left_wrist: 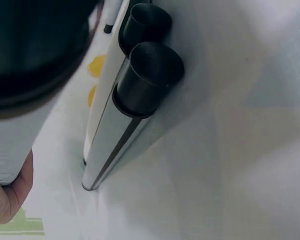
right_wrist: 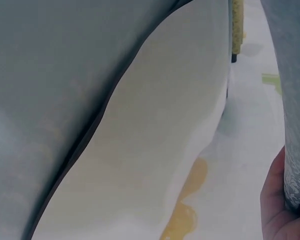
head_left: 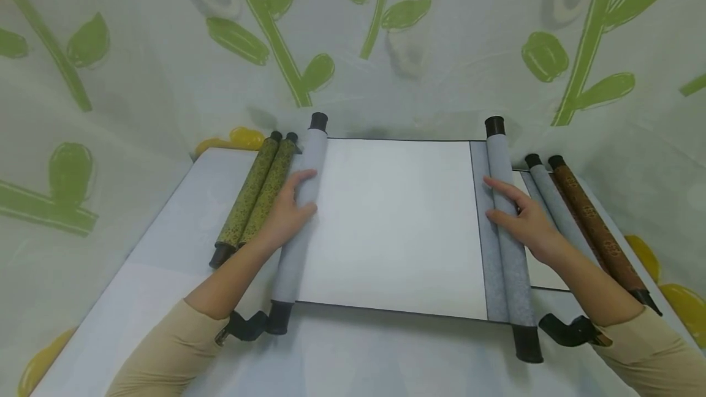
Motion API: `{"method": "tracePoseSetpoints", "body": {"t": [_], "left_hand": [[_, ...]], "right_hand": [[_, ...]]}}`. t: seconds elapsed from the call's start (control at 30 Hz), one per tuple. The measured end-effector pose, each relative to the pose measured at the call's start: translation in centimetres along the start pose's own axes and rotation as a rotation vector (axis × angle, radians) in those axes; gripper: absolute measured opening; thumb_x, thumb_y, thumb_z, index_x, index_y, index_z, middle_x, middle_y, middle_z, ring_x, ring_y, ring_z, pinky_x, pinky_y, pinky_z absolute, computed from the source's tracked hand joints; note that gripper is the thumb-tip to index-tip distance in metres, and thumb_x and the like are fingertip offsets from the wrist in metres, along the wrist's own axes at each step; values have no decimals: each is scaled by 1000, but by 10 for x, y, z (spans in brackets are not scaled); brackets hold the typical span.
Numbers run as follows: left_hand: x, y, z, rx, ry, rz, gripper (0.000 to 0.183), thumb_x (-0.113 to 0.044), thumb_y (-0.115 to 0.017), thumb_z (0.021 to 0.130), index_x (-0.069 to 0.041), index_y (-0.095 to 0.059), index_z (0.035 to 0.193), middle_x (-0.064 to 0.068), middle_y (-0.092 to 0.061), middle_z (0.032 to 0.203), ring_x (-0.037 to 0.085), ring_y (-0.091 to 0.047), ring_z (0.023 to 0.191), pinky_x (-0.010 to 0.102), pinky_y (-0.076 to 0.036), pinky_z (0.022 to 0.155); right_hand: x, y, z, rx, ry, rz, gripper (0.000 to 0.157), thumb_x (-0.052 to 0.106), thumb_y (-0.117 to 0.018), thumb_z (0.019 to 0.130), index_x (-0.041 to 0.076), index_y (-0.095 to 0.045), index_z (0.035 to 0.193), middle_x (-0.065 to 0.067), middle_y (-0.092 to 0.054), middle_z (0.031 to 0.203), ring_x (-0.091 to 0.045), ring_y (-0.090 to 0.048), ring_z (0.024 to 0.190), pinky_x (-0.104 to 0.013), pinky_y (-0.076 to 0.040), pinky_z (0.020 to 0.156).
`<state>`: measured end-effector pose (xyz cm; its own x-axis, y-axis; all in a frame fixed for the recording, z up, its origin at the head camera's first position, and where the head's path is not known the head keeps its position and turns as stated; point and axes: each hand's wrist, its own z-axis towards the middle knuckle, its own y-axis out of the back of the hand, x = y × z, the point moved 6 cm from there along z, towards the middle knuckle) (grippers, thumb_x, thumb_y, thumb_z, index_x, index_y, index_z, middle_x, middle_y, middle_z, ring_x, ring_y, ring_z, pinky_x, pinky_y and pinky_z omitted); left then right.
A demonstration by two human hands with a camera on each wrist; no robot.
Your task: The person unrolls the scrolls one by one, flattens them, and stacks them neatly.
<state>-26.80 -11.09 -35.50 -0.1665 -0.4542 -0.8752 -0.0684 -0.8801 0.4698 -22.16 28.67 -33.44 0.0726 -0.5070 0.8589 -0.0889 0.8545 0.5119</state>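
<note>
The white table (head_left: 165, 225) bears green rolls (head_left: 249, 193) and a brown roll (head_left: 598, 225).

The left sleeve (head_left: 165, 348) and right sleeve (head_left: 651, 348) are plain beige cloth, finely creased, with unadorned edges partway along the forearms; beside each edge juts a curved black wrist-camera fitting (head_left: 246, 326) (head_left: 570, 330), smooth and rounded

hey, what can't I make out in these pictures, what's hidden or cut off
Head view: lower end of the inner green patterned roll, hidden by the left forearm.
Head view: lower end of the grey roll beside the brown roll, hidden by the right forearm.
Left wrist view: the dark shape at upper left, blurred and cut off by the edges.
Right wrist view: rest of the right hand, cut off by the edges.
</note>
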Motion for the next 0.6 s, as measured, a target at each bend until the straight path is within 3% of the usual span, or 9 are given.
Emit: {"method": "tracePoseSetpoints", "body": {"t": [0.1, 0.23, 0.33, 0.47, 0.53, 0.6], "left_hand": [[-2, -1, -1, 32, -37, 24, 53, 1, -49, 85, -10, -49, 137, 16, -37, 145, 34, -30, 135, 53, -24, 109], [-1, -2, -2, 56, -22, 46, 48, -2, -48, 87, -10, -54, 134, 19, -40, 141, 35, -34, 131, 55, -26, 107], [2, -2, -1, 56, 20, 41, 48, -9, -58, 87, -14, -54, 134, 16, -39, 143, 35, -31, 134, 56, -24, 108], [9, -3, 0, 57, 79, 49, 59, -17, -74, 79, -19, -54, 133, 12, -38, 147, 34, -28, 138, 57, -22, 109], [11, -3, 1, 58, 98, 59, 62, -17, -77, 76, -21, -54, 133, 11, -37, 147, 34, -28, 138, 57, -23, 108], [12, -3, 1, 57, 101, 67, 64, -16, -77, 75, -21, -54, 134, 11, -38, 147, 34, -28, 138, 57, -23, 108]], "right_hand": [[-1, 2, -1, 2, -8, 0, 63, 15, -57, 94, 25, -29, 149, -17, -11, 157, -33, -16, 139, -43, -28, 102], [-3, 6, -2, 5, -6, 0, 63, 17, -58, 94, 25, -29, 150, -15, -11, 157, -31, -15, 140, -38, -29, 102], [-6, 9, -2, 1, -13, -6, 64, 17, -59, 94, 26, -29, 149, -15, -12, 157, -32, -13, 140, -42, -27, 103], [-8, 11, -3, -1, -28, -23, 65, 19, -59, 93, 28, -28, 149, -16, -12, 157, -34, -14, 140, -34, -30, 99], [-9, 11, -3, 0, -28, -32, 65, 19, -59, 94, 28, -28, 150, -16, -12, 157, -34, -15, 140, -31, -31, 96], [-9, 11, -3, 0, -29, -28, 65, 19, -59, 94, 28, -28, 150, -15, -12, 157, -34, -14, 140, -36, -31, 100]]}}
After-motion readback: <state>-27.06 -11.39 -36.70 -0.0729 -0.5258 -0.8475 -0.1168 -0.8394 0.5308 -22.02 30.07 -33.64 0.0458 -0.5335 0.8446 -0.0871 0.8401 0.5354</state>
